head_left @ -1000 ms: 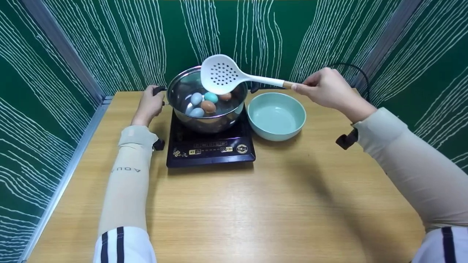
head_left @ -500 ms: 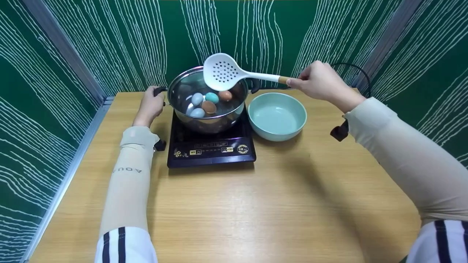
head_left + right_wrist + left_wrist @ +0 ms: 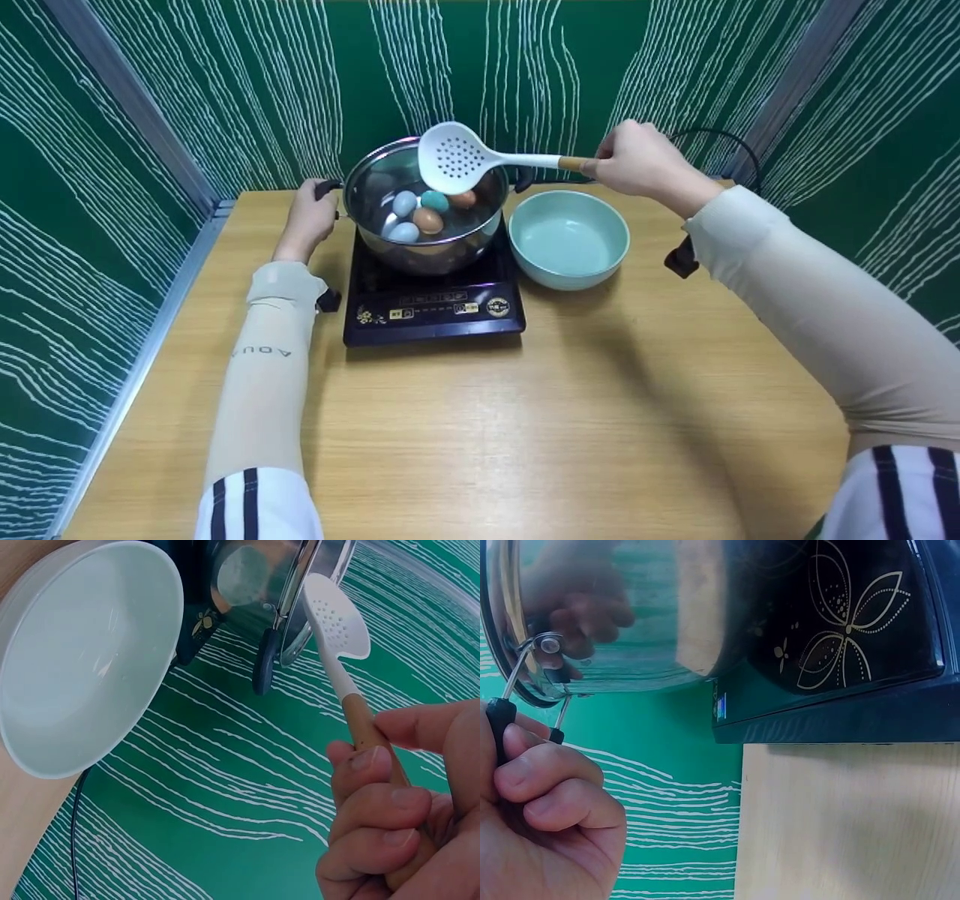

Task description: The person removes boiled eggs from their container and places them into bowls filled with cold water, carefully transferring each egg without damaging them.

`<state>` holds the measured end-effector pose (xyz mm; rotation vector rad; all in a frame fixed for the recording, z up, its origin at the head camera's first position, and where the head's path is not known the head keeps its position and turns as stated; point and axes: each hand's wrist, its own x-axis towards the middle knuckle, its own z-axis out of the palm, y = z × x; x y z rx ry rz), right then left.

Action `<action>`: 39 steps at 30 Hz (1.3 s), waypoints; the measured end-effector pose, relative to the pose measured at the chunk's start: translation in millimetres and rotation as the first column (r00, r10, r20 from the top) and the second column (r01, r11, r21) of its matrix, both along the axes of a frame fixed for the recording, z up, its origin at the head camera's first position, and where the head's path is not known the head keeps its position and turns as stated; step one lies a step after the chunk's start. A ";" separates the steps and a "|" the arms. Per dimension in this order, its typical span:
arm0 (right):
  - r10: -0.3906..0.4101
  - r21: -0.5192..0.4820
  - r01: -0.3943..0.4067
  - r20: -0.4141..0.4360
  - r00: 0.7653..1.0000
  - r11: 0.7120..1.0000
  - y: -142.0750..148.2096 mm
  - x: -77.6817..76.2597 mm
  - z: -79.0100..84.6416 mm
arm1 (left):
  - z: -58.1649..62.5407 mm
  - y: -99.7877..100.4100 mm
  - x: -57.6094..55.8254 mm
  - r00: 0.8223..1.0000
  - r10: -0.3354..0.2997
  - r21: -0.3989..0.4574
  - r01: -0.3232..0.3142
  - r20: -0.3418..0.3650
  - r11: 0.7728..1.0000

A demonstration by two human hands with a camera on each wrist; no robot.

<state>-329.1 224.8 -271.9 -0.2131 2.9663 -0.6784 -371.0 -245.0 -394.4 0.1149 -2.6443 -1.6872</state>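
With curled fingers, my left hand (image 3: 306, 219) grips the black side handle (image 3: 501, 727) of a steel pot (image 3: 420, 255). Several eggs lie in the pot, among them a brown egg (image 3: 427, 220), a turquoise egg (image 3: 434, 200) and a pale blue egg (image 3: 403, 203). My right hand (image 3: 637, 161) holds a white skimmer (image 3: 456, 159) by its wooden handle (image 3: 364, 724). The skimmer's perforated head is over the far right part of the pot, above the eggs, and carries nothing that shows. In the head view it overlaps the second brown egg (image 3: 463, 199).
The pot stands on a black induction cooker (image 3: 435, 315). To its right is a light green bowl (image 3: 568, 236) with nothing in it. A black cable (image 3: 75, 840) runs behind the bowl. Green walls with white lines enclose the wooden table (image 3: 480, 435) on three sides.
My right hand has moved left and a little up. The skimmer head rose slightly, then dipped back toward the pot, overlapping the far brown egg again. My left hand stays on the pot handle.
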 end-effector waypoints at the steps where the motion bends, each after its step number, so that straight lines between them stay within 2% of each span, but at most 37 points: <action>1: 0.008 0.004 -0.008 -0.003 1.000 1.000 -1.3 -0.3 -1.2 | -0.4 0.0 -0.2 1.000 -0.001 -0.003 0.001 0.000 1.000; 9: 0.047 0.067 -0.045 -0.023 0.999 0.997 -10.0 -0.9 -5.3 | -1.2 -0.7 -1.7 1.000 -0.003 -0.004 0.003 0.001 1.000; 16: 0.095 0.163 -0.081 -0.076 0.993 0.983 -18.5 -1.4 -7.8 | -2.3 -0.1 -3.5 1.000 0.009 0.001 -0.009 -0.009 1.000; 22: 0.120 0.220 -0.099 -0.087 0.989 0.970 -28.7 -1.2 -5.4 | -1.9 -0.8 -3.2 1.000 0.005 -0.002 -0.005 0.006 1.000; 32: 0.150 0.270 -0.128 -0.062 0.987 0.954 -45.6 -4.5 -3.4 | -2.8 0.2 -1.2 1.000 0.013 -0.037 -0.013 0.012 0.999; 39: 0.143 0.279 -0.136 -0.002 0.990 0.950 -57.1 -8.5 -1.3 | -1.9 1.5 -0.5 1.000 0.016 -0.022 -0.016 -0.001 1.000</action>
